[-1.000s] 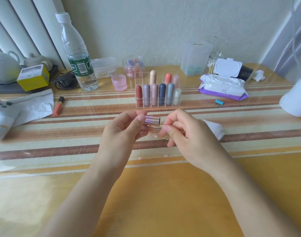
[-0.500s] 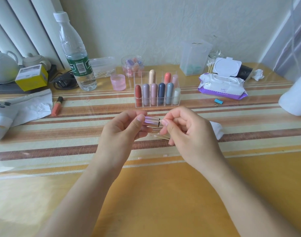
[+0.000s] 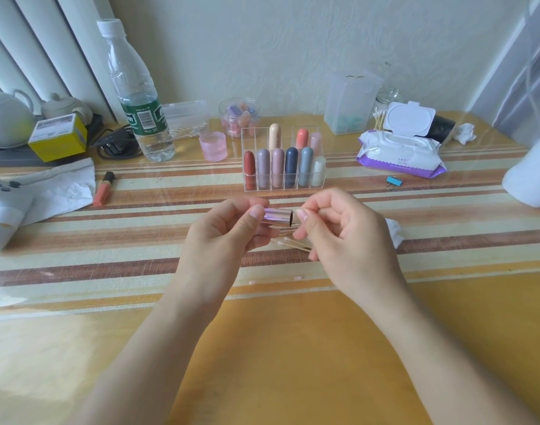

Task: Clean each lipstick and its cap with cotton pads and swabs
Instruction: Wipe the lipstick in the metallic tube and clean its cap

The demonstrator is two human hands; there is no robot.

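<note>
In front of the clear organizer (image 3: 249, 135), the left hand (image 3: 222, 234) pinches a shiny lilac lipstick cap (image 3: 277, 216) lying sideways, its dark open end towards the right hand (image 3: 345, 237). That hand's thumb and forefinger meet at the opening, perhaps on a swab stick. Loose cotton swabs (image 3: 296, 243) lie beneath both hands.

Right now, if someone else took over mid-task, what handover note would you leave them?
Left hand: grips the shiny purple tube level above the table, open end toward the right hand.
Right hand: thumb and forefinger pinched at that open end; what they hold is hidden.
Things: cotton swabs lie on the table under the hands, a white pad behind the right hand; nine lipsticks stand in the clear organizer.
Done: cannot tell which are already cleaned.
Left: finish this tube, then work through the rest.
</note>
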